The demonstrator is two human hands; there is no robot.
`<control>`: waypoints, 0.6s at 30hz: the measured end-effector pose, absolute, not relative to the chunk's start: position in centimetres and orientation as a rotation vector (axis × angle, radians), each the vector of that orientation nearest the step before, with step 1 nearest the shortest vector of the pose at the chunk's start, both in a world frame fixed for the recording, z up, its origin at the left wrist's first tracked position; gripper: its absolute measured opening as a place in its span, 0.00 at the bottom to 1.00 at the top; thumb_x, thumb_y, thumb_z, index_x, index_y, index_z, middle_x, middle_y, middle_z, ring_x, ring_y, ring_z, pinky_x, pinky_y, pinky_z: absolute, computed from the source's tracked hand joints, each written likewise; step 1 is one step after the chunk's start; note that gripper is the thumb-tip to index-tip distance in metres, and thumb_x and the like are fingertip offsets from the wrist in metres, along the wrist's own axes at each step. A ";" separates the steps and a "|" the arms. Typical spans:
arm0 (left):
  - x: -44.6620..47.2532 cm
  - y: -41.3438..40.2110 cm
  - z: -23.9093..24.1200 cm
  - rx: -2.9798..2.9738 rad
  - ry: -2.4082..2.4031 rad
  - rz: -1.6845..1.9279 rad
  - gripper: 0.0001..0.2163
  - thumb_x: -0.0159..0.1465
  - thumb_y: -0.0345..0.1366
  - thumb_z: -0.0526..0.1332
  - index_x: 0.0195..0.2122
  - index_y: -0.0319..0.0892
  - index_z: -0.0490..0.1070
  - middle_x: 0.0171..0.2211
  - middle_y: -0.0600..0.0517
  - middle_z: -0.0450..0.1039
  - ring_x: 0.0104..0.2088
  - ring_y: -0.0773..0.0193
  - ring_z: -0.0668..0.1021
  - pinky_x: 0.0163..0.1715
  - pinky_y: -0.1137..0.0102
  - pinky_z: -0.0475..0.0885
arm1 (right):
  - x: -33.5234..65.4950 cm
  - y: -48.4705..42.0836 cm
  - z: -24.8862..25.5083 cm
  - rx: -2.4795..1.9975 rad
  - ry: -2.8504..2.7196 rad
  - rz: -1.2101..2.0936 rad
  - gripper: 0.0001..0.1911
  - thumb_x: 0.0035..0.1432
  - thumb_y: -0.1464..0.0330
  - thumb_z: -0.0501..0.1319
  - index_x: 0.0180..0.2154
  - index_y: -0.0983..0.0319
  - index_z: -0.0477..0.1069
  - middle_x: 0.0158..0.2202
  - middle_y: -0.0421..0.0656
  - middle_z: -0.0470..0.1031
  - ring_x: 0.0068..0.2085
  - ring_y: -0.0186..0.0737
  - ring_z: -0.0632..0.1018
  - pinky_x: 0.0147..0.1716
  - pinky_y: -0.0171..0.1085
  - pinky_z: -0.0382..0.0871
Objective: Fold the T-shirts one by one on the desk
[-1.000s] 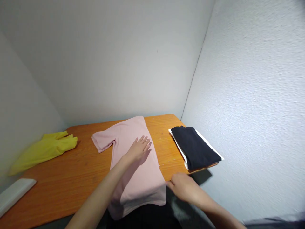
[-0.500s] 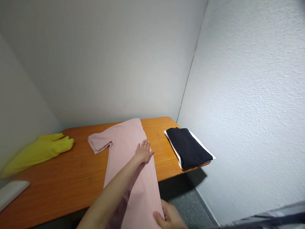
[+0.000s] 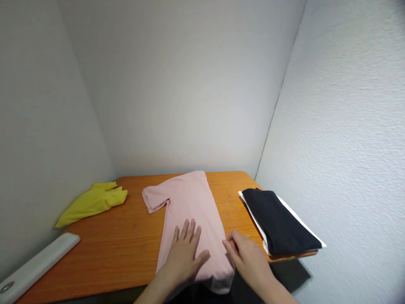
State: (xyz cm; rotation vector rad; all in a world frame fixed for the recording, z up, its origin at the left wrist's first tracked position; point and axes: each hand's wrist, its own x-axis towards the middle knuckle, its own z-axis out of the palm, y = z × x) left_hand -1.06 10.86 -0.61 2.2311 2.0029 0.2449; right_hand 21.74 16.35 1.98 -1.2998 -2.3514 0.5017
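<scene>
From the head view, a pink t-shirt (image 3: pixel 190 211) is laid lengthwise mid-desk (image 3: pixel 126 249), with the left hand (image 3: pixel 185 253) pressed flat on it, fingers spread, and the right hand (image 3: pixel 248 257) at its right edge, fingers loosely curled on the fabric, nothing clearly pinched. For a tidy fold, the cloth is probably best kept pinned flat and smoothed outward. Compared with half a second ago, the right hand has been brought up from the hem onto the desk, and the left slid nearer; the yellow garment (image 3: pixel 91 202) and black folded stack (image 3: pixel 278 221) are left untouched.
</scene>
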 end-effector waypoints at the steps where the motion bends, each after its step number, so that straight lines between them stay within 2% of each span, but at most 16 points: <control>1: -1.2 9.9 -0.9 2.211 1.998 0.246 0.37 0.64 0.63 0.41 0.69 0.49 0.43 0.70 0.47 0.33 0.69 0.45 0.39 0.65 0.41 0.41 | 20.0 18.1 2.3 -1.229 -2.351 0.450 0.24 0.67 0.51 0.45 0.45 0.58 0.71 0.39 0.50 0.78 0.42 0.49 0.79 0.43 0.44 0.68; 3: -1.3 8.7 -1.4 2.179 2.001 0.267 0.39 0.62 0.65 0.42 0.70 0.52 0.39 0.70 0.48 0.31 0.69 0.45 0.39 0.65 0.40 0.39 | 16.4 21.3 1.9 -1.125 -2.398 0.371 0.29 0.67 0.52 0.44 0.57 0.64 0.65 0.56 0.55 0.70 0.57 0.51 0.71 0.56 0.47 0.62; 5: -1.5 8.4 -1.9 2.161 2.000 0.316 0.39 0.62 0.65 0.43 0.69 0.53 0.36 0.70 0.49 0.29 0.69 0.45 0.39 0.65 0.40 0.38 | 13.4 23.7 0.3 -1.088 -2.492 0.340 0.36 0.67 0.52 0.44 0.65 0.71 0.54 0.67 0.58 0.54 0.67 0.53 0.56 0.63 0.49 0.50; 7: -2.0 8.4 -2.6 2.166 1.961 0.357 0.39 0.62 0.65 0.44 0.69 0.54 0.35 0.70 0.49 0.28 0.69 0.45 0.39 0.65 0.39 0.39 | 11.7 24.9 -1.8 -1.079 -2.591 0.340 0.41 0.66 0.49 0.44 0.67 0.75 0.48 0.69 0.58 0.43 0.69 0.52 0.46 0.66 0.50 0.43; 11: -3.2 8.4 -4.5 2.232 1.869 0.333 0.41 0.61 0.65 0.48 0.70 0.53 0.37 0.70 0.45 0.33 0.69 0.41 0.43 0.63 0.37 0.43 | 11.5 25.4 -4.8 -1.104 -2.666 0.336 0.47 0.64 0.43 0.42 0.67 0.76 0.45 0.70 0.56 0.37 0.70 0.51 0.41 0.67 0.49 0.37; 13: -3.7 8.5 -4.7 2.281 1.841 0.327 0.40 0.61 0.64 0.49 0.69 0.51 0.42 0.70 0.44 0.39 0.68 0.41 0.48 0.63 0.40 0.47 | 11.4 25.9 -4.6 -1.158 -2.685 0.379 0.48 0.64 0.42 0.40 0.67 0.76 0.46 0.70 0.56 0.37 0.70 0.51 0.41 0.67 0.49 0.38; 15: -4.7 9.4 -3.6 2.227 1.930 0.406 0.36 0.63 0.61 0.50 0.68 0.49 0.51 0.68 0.44 0.50 0.66 0.46 0.58 0.63 0.49 0.56 | 10.3 27.0 -3.2 -1.210 -2.680 0.417 0.47 0.64 0.43 0.38 0.67 0.75 0.47 0.70 0.55 0.39 0.70 0.52 0.42 0.67 0.49 0.39; 18: -8.5 12.3 -0.1 1.827 2.427 0.588 0.24 0.69 0.49 0.45 0.59 0.42 0.65 0.59 0.41 0.68 0.58 0.54 0.71 0.56 0.62 0.66 | 6.6 29.4 -0.5 -1.113 -2.683 0.336 0.43 0.66 0.47 0.41 0.68 0.73 0.45 0.70 0.52 0.36 0.70 0.50 0.38 0.67 0.49 0.36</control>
